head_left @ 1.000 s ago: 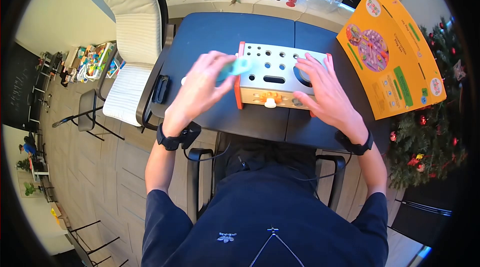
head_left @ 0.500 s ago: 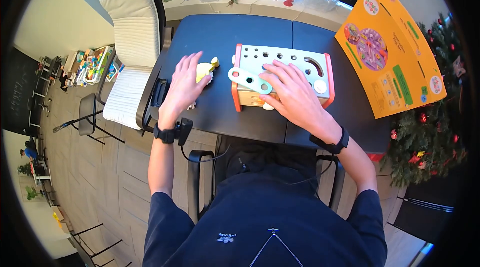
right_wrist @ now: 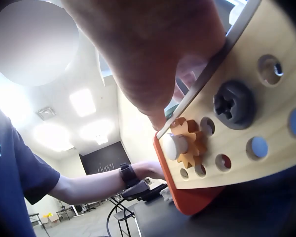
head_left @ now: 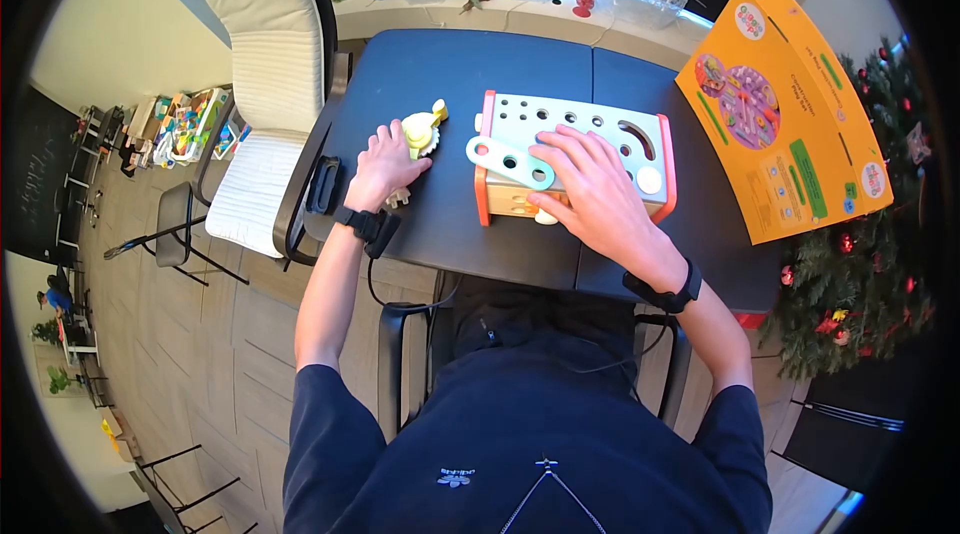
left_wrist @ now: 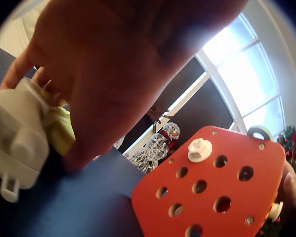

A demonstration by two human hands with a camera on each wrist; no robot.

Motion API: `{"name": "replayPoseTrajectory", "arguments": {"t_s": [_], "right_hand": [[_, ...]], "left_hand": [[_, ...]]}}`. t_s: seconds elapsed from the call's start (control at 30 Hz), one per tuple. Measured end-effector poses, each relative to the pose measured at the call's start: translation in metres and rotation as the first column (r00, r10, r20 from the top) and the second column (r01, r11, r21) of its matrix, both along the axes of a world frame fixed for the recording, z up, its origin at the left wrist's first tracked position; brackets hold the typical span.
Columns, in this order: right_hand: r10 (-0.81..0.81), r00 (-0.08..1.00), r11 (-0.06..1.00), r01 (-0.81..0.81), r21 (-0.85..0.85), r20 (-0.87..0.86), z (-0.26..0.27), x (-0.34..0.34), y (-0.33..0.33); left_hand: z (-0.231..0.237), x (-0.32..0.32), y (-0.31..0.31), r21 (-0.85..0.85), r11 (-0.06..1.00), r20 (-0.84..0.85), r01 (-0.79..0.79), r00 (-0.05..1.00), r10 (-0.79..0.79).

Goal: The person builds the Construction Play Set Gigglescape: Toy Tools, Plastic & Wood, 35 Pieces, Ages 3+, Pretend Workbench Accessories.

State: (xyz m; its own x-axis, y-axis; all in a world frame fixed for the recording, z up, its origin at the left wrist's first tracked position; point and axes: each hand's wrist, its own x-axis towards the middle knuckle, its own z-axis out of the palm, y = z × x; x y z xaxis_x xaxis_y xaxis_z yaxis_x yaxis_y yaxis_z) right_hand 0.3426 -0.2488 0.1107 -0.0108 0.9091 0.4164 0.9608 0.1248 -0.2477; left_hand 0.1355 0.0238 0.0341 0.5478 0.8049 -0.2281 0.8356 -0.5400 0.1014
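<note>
On the table stands a toy workbench [head_left: 620, 109] with a pale, holed top and red ends. My right hand [head_left: 600, 199] lies over its top front, pinching the right end of a mint strip with three holes [head_left: 492, 158] between thumb and fingers. The strip slants across the workbench's left top corner. Left of the workbench, my left hand [head_left: 388, 169] grips a yellow toy piece [head_left: 419, 134], fingers on its far side and thumb near. In the left wrist view a whitish toy part [left_wrist: 15, 128] sits beside the yellow piece, whose lower part is hidden.
A white bolt head [left_wrist: 199, 150] sticks out of the red end panel [left_wrist: 212, 197]. An orange gear [right_wrist: 190, 143] sits on the wooden front. A tall orange box [head_left: 780, 104] stands at the table's right. Left of the table is a white chair [head_left: 265, 44].
My left hand has let go of the mint strip and moved left and down to the yellow piece. My right hand has shifted left across the workbench and taken the strip's end.
</note>
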Motion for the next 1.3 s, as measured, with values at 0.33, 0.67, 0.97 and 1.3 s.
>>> {"name": "replayPoseTrajectory", "arguments": {"t_s": [0.33,0.67,0.97,1.3], "right_hand": [[-0.060,0.959,0.998,0.060,-0.010,-0.277,0.015,0.013,-0.005],[-0.088,0.944,0.994,0.106,0.040,-0.319,0.044,0.022,-0.002],[0.060,0.939,0.986,-0.002,0.167,-0.339,0.058,0.022,0.016],[0.083,0.944,0.992,-0.046,0.120,-0.318,0.053,0.014,0.036]], "left_hand": [[0.091,0.053,0.015,-0.084,0.965,0.850,0.247,0.523,-0.060],[0.127,0.068,-0.062,0.266,0.770,0.807,0.580,0.303,-0.507],[0.124,0.066,-0.057,0.262,0.717,0.780,0.646,0.296,-0.552],[0.122,0.058,-0.063,0.079,0.726,0.829,0.683,0.360,-0.429]]}}
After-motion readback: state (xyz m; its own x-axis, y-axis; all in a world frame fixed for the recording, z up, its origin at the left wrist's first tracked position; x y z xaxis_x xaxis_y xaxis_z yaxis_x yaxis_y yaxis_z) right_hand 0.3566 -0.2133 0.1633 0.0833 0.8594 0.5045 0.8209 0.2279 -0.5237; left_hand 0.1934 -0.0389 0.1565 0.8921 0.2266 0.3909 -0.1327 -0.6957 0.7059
